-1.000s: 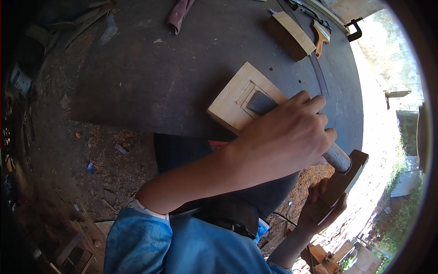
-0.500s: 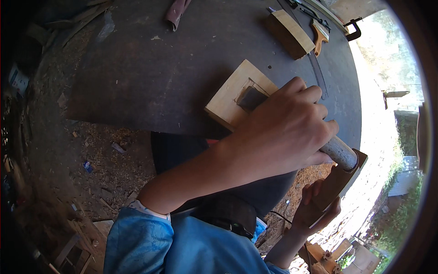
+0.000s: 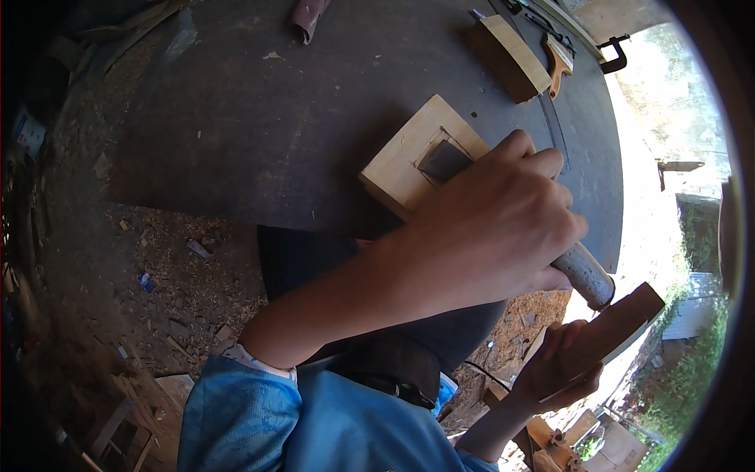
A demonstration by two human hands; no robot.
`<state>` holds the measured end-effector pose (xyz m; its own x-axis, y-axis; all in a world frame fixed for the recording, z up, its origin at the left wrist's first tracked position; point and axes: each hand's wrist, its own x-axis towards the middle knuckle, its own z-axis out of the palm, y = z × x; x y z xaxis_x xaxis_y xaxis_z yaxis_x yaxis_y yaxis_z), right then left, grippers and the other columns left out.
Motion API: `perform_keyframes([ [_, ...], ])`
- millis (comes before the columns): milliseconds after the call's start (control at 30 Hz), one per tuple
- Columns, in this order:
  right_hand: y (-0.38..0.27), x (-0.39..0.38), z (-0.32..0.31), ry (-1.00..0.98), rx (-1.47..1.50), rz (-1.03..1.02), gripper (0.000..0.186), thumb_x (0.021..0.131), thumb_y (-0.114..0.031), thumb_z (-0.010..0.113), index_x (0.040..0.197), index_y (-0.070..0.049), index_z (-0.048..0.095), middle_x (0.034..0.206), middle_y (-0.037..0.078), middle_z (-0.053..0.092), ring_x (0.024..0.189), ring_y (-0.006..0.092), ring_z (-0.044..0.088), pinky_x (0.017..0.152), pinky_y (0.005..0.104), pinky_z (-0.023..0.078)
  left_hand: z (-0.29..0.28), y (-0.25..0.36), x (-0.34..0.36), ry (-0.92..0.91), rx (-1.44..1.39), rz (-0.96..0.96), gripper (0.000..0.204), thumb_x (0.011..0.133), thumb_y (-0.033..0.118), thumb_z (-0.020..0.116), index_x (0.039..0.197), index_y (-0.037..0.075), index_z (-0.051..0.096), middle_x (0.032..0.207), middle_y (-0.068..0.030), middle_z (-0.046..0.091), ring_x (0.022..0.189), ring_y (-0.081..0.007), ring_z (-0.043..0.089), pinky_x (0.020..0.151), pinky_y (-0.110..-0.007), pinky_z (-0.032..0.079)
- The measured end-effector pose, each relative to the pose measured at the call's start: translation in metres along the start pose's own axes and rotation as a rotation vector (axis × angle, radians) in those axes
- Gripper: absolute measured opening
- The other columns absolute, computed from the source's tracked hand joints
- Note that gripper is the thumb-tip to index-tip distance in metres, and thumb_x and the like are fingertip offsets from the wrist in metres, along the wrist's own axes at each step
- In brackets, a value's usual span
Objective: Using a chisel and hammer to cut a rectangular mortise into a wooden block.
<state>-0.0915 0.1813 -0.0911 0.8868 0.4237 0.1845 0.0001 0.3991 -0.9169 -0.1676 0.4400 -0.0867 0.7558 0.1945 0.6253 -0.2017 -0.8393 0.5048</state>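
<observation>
Counter (image 3: 259, 134) is carrying our pale wooden frame (image 3: 401, 161) at its near edge. We are wrapping our left hand (image 3: 491, 228) around a wooden tool handle (image 3: 583, 275) over the frame, while our right hand (image 3: 562, 370) is gripping a brown wooden block (image 3: 617, 326) beyond the counter's right corner.

A dark, worn workbench (image 3: 299, 134) carries everything. Near its right front edge lies a pale wooden block (image 3: 401, 161) with a square recess cut into it. Farther back on the right rests a smaller wooden block (image 3: 507, 59), with an orange-handled tool (image 3: 560, 64) just beside it. A black clamp (image 3: 615, 53) grips the far right edge. A reddish rag (image 3: 308, 16) lies at the far edge.
</observation>
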Motion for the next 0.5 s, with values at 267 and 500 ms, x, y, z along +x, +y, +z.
perform_keyframes([
  [267,0.000,-0.006,0.022,0.139,0.026,-0.054,0.057,0.098,-0.037,0.045,0.140,0.001,0.038,0.094,0.013,0.049,0.076,0.0175,0.044,0.062,0.0264,0.039,0.000,-0.001,-0.001,0.045,-0.048,-0.028,0.042,0.075,0.045,0.084,0.074,0.005,0.071,0.071,-0.0062,0.068,0.085,-0.0205,0.062,0.081,-0.038,0.043],
  [500,0.007,-0.019,0.019,0.109,-0.091,0.147,0.039,0.096,-0.025,0.050,0.123,0.003,0.050,0.088,0.010,0.048,0.067,0.0152,0.040,0.055,0.0282,0.035,-0.003,-0.001,0.000,0.066,-0.140,-0.065,0.038,0.072,0.039,0.087,0.077,0.004,0.072,0.076,-0.0073,0.070,0.087,-0.0225,0.061,0.085,-0.040,0.044],
])
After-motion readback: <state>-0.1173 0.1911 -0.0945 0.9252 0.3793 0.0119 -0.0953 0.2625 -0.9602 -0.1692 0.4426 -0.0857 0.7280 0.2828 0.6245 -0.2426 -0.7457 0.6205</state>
